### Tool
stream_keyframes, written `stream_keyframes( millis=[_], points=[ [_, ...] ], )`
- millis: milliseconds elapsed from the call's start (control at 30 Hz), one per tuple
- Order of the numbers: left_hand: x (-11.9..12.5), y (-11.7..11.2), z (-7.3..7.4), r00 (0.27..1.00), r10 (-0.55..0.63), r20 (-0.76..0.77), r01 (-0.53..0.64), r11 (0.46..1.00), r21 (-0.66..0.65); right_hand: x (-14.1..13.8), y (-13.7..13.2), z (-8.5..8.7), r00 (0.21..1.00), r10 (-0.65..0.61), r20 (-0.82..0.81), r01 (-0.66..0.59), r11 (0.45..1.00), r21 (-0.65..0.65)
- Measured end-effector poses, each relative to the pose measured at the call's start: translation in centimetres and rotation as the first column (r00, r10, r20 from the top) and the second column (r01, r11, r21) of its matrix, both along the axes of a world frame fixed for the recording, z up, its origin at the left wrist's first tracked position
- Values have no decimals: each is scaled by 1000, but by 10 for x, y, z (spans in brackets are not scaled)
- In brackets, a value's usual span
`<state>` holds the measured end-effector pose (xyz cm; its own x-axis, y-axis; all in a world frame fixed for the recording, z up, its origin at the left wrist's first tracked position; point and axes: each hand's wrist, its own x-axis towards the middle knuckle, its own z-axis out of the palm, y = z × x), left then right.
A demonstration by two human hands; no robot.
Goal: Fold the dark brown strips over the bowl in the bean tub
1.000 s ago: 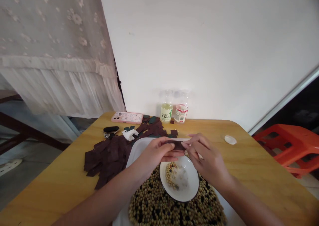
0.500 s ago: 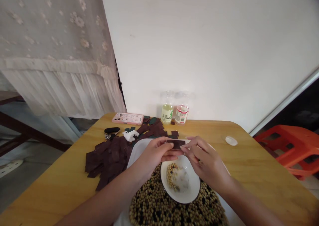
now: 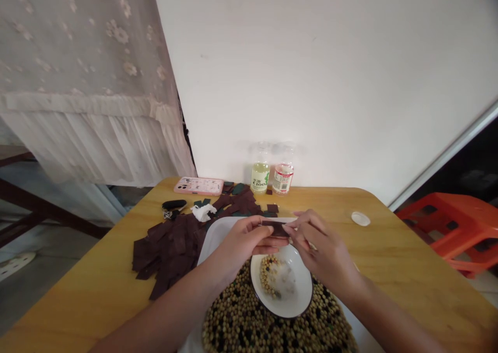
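Observation:
My left hand (image 3: 243, 241) and my right hand (image 3: 322, 249) meet above a white bowl (image 3: 299, 296), each pinching an end of one small dark brown piece (image 3: 275, 227). The bowl holds a few pale beans and sits on a heap of mixed pale and dark beans (image 3: 241, 324) in a white tray (image 3: 213, 233). A spread of similar dark brown pieces (image 3: 173, 244) lies on the wooden table (image 3: 397, 259) to the left of my hands.
Two small bottles (image 3: 271, 175) stand at the wall. A pink phone (image 3: 198, 185), a black key fob (image 3: 173, 204) and a crumpled white tissue (image 3: 203, 212) lie at the back left. A white cap (image 3: 360, 218) lies right. An orange stool (image 3: 455, 228) stands beyond the table.
Both hands stay pinched on the dark piece above the bowl, with only slight finger shifts. The view has wobbled a little.

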<state>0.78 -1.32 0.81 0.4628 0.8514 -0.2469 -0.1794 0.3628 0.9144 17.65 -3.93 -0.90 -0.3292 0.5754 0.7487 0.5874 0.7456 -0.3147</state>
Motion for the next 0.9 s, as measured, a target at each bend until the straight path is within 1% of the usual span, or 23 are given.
stream_keyframes(
  millis=[100,167,267,433,567,733,833,900],
  points=[
    [0,0,1,999,43,6,-43,999,-13,-1,0,0,999,11,49,-11,1000,5],
    [0,0,1,1000,26,7,-26,1000,-15,-1,1,0,999,4,45,-5,1000,15],
    [0,-1,1,1000,-9,3,9,1000,-5,-2,2,1,1000,-9,-7,9,1000,21],
    [0,0,1,999,37,11,-37,999,-18,0,0,0,999,16,40,-16,1000,-5],
    [0,-1,1,1000,-6,11,6,1000,-15,0,0,0,1000,-7,-14,7,1000,13],
    [-1,-1,-1,999,45,25,-45,999,-16,0,1,0,1000,11,21,-11,1000,16],
    [0,-1,-1,1000,2,5,-2,1000,-8,0,1,0,999,-18,-37,19,1000,24],
    [0,-1,0,1000,-4,-8,4,1000,-4,0,1,1,998,-29,-57,30,999,20]
  ],
)
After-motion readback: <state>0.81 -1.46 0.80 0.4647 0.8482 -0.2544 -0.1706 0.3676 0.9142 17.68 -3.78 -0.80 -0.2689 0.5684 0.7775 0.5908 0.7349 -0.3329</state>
